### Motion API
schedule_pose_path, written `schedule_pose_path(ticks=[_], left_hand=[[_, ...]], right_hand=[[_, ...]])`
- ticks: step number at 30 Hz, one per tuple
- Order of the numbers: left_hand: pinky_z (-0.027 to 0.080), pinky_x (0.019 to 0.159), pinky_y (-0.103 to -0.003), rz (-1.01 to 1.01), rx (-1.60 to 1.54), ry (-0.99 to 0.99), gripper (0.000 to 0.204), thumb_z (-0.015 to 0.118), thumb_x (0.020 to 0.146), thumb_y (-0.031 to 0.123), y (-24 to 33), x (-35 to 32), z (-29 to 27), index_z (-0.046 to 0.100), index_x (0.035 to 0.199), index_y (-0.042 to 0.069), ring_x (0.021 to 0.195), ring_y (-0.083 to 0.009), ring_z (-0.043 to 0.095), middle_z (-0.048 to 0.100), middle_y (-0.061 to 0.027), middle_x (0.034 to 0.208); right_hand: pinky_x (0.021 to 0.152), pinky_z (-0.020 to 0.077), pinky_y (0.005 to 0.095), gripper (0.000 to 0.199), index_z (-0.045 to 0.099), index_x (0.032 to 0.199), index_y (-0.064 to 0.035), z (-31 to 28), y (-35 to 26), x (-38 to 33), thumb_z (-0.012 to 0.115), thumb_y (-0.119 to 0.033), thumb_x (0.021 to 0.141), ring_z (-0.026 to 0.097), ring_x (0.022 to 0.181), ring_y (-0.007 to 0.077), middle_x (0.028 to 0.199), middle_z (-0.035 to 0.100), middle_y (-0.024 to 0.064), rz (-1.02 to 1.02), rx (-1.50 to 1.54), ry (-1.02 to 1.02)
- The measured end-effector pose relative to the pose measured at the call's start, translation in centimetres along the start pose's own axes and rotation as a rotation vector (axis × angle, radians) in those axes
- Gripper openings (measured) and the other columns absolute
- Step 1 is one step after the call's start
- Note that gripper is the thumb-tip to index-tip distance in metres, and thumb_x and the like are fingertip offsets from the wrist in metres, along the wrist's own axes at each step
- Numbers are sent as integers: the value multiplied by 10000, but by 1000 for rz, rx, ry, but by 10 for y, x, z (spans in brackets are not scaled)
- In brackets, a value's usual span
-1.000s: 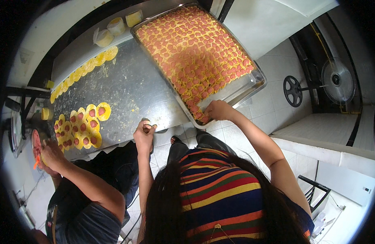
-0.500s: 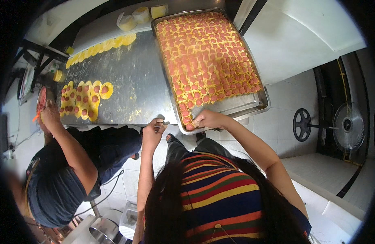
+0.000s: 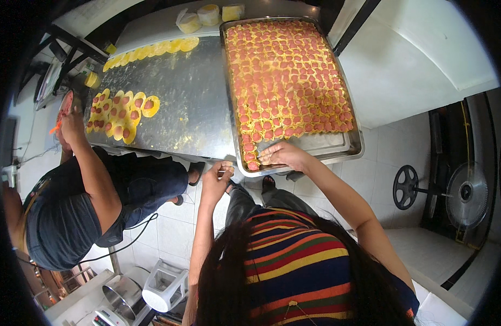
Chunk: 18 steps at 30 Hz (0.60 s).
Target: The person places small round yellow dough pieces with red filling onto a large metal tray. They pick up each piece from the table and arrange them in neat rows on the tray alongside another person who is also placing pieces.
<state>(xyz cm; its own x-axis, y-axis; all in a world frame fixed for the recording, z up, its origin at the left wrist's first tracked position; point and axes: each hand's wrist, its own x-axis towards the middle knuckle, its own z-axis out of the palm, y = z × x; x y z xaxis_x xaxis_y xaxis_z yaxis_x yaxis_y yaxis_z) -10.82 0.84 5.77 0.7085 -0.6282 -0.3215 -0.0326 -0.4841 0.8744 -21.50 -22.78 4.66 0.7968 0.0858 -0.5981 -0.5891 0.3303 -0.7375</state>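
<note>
A large metal tray [image 3: 360, 144] holds rows of open-topped dumplings [image 3: 285, 76] with yellow wrappers and reddish filling. My right hand [image 3: 283, 155] reaches into its near left corner, fingers stretched out. Their tips are beside the nearest dumpling [image 3: 253, 165] of a short column along the left wall; whether they touch it is unclear. My left hand [image 3: 218, 178] is curled just off the table's front edge, thumb and fingers pinched together. What it holds, if anything, is too small to name. Left on the table lie round yellow wrappers [image 3: 150, 112] topped with reddish filling.
A metal table [image 3: 190, 108] carries a row of bare wrappers [image 3: 147, 53] and several containers [image 3: 208, 15] at the back. At the left a co-worker [image 3: 76, 212] holds a dish of reddish filling [image 3: 65, 106] and an orange tool. A standing fan [image 3: 467, 190] is far right.
My right hand's fingers have loosened from the corner dumpling and straightened. My left hand has stayed curled near the table edge. The whole view has shifted slightly.
</note>
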Motion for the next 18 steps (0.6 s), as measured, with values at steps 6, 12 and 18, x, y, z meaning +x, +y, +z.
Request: schedule_pose_path(ticks=[6,12,18], left_hand=[[504,676,-265,40,-92,33,251,601,812,12,-1,7,13,599,1061,-19,790,-136,641,666,-99,906],[510,674,-298,124,107,149,242,625,794,15,15,8,10,613,1034,-14,786,-196,665,664,-137,929],[516,664,-368,331,308,279,180,654,762,63,39,29,13,646,936,17,772,-300,654,616,-162,1024]], right_hand=[[726,509,242,247,591,1066,65,-3,19,23,554,20,826,634,834,139,944,650,143,-37,165,-27],[744,480,247,273,600,1068,68,2,3,7,551,28,803,624,848,153,974,652,128,-59,-13,78],[862,451,277,314,566,1122,81,6,3,6,513,54,813,597,969,178,1069,631,141,-162,-287,199]])
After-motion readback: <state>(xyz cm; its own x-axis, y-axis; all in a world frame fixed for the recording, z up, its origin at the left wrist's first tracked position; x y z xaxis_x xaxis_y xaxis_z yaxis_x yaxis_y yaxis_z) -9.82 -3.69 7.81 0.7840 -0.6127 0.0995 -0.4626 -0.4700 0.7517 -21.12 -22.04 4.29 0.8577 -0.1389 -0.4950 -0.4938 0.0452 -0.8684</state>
